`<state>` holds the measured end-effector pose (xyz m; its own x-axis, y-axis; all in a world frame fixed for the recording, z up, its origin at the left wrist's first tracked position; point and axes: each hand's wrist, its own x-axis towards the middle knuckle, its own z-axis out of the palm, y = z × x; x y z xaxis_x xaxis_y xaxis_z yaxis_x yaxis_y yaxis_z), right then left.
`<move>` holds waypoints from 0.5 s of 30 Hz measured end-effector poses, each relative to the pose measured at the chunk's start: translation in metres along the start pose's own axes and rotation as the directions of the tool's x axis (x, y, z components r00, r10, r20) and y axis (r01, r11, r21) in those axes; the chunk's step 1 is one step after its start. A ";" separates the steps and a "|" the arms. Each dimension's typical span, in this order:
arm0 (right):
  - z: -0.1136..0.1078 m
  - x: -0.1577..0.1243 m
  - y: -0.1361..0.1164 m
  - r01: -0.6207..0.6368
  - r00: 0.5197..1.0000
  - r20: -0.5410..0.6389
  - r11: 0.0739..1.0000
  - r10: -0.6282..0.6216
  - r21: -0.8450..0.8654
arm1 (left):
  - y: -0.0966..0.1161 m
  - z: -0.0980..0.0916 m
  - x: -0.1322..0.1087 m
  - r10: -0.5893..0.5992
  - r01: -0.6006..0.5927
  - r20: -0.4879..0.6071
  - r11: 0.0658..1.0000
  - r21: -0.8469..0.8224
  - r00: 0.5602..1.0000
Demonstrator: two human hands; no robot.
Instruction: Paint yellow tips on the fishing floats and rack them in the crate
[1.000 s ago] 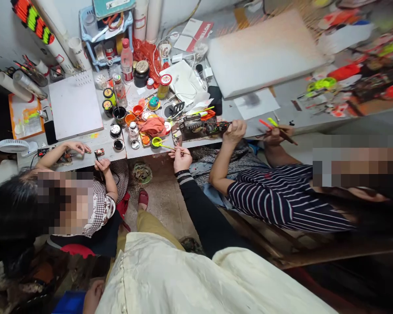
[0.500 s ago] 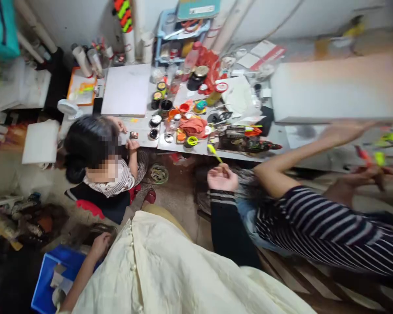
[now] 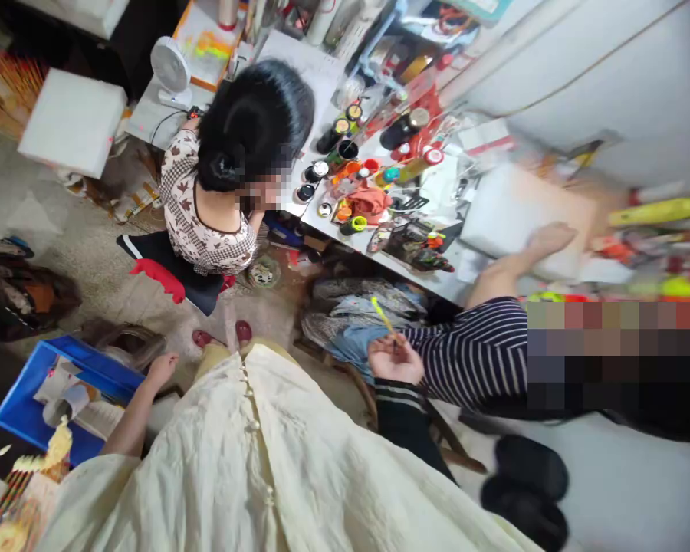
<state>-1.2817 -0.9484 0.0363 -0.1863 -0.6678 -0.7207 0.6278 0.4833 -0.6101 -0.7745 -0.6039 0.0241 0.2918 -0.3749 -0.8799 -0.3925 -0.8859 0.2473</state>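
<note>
right hand (image 3: 395,360) lying palm up, gripping a yellow-tipped stick (image 3: 381,316), fingers clamped on it, left hand (image 3: 162,369) reaching just beside a blue plastic crate (image 3: 92,368), fingers' state indistinct, cannot tell

The co-worker's hand (image 3: 549,241) has come down onto the white board (image 3: 511,222).

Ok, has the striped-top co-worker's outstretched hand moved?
Yes, the co-worker's hand has moved away from the black device, rightward in view, and now lies over the white foam board.

yellow-tipped thin stick (image 3: 381,316) | tilted up, pinched btwn fingers | R hand (image 3: 395,360) palm up
</note>
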 end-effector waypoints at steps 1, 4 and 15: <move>-0.006 0.002 0.008 -0.023 1.000 -0.007 0.998 0.023 -0.059 | -0.008 0.010 -0.006 -0.023 0.023 -0.012 1.000 -0.021 1.000; -0.018 0.018 0.036 -0.125 0.992 -0.006 0.961 0.128 -0.246 | -0.024 0.047 -0.034 -0.095 0.087 -0.064 0.989 -0.123 0.993; -0.042 0.081 0.241 -0.501 0.796 -0.100 0.559 0.596 -0.661 | -0.005 0.217 -0.174 -0.345 0.291 -0.097 0.889 -0.355 0.934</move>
<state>-1.1771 -0.8625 -0.1824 0.1504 -0.1871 -0.9708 -0.0552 0.9788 -0.1972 -1.0124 -0.4745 0.0878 0.4926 -0.0714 -0.8673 0.0454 -0.9932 0.1075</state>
